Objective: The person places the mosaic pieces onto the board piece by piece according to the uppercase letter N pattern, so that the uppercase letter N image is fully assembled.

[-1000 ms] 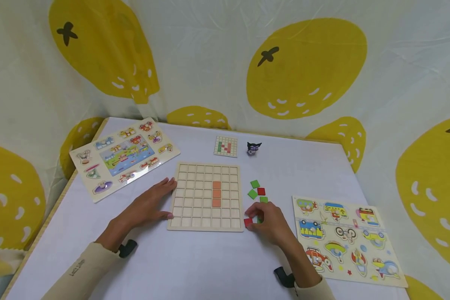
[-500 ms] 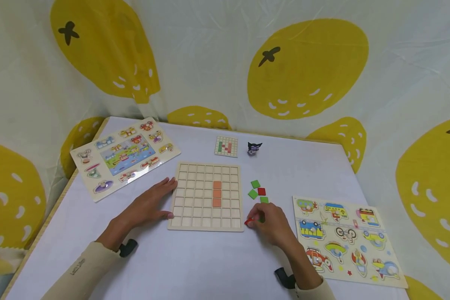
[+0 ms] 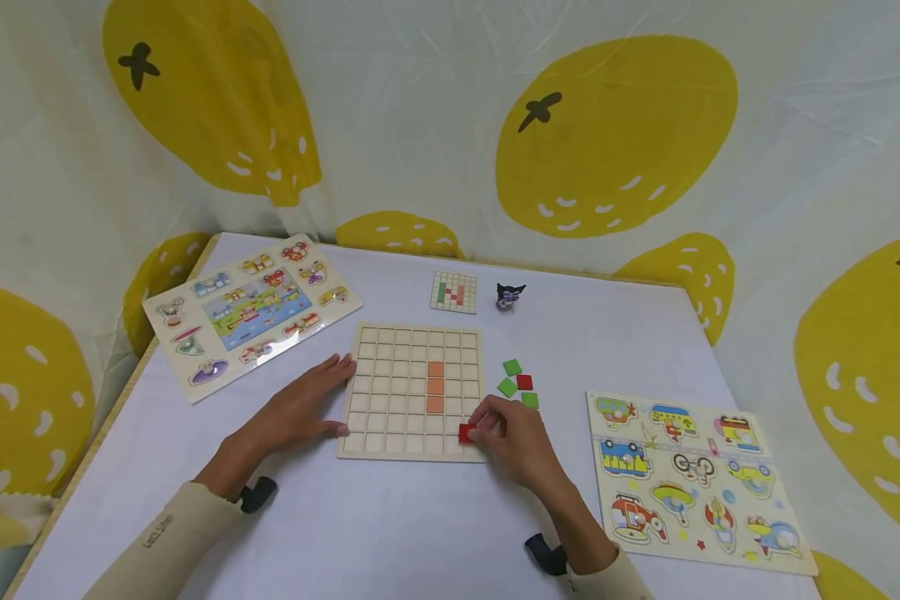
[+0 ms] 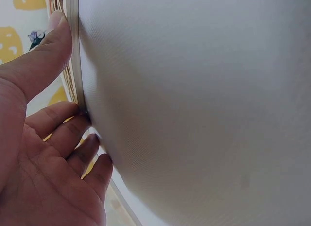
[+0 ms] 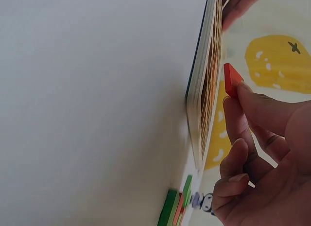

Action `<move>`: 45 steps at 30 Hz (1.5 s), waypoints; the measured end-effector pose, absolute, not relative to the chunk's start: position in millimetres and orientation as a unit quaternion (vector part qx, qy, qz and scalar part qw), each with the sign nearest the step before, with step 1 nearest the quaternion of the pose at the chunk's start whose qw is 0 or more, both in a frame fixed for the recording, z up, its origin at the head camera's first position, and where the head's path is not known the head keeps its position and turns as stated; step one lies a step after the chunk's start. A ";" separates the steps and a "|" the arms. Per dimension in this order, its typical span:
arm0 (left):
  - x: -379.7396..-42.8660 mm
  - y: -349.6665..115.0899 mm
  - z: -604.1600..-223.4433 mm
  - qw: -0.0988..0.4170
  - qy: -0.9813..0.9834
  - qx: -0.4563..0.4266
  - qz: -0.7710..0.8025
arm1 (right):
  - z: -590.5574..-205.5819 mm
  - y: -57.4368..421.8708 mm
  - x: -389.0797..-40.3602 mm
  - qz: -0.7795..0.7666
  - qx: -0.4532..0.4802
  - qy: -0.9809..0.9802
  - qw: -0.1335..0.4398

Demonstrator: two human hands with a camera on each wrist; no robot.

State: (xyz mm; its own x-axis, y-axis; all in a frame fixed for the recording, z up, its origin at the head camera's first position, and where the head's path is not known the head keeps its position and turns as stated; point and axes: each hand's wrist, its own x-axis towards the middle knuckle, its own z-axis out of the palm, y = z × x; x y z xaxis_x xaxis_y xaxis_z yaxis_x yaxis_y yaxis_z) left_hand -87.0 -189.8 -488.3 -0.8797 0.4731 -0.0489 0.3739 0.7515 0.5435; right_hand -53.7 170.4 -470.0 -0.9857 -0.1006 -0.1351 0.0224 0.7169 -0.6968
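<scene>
The right hand [image 3: 516, 442] pinches the red square tile [image 3: 466, 432] over the near right corner of the wooden grid board [image 3: 414, 403]; the orange tiles [image 3: 436, 387] lie forward-left. The left hand [image 3: 303, 408], fingers uncurled, touches the left edge. Tile height is hard to judge.

The right hand [image 3: 520, 444] hides part of the grid board [image 3: 397, 403]; lettering [image 3: 158, 531] on the left sleeve [image 3: 182, 540] is illegible.
</scene>
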 end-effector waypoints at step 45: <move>-86.6 -187.2 -488.8 0.083 0.933 0.227 0.265 | -473.0 136.0 -69.8 -0.363 -0.043 0.928 0.068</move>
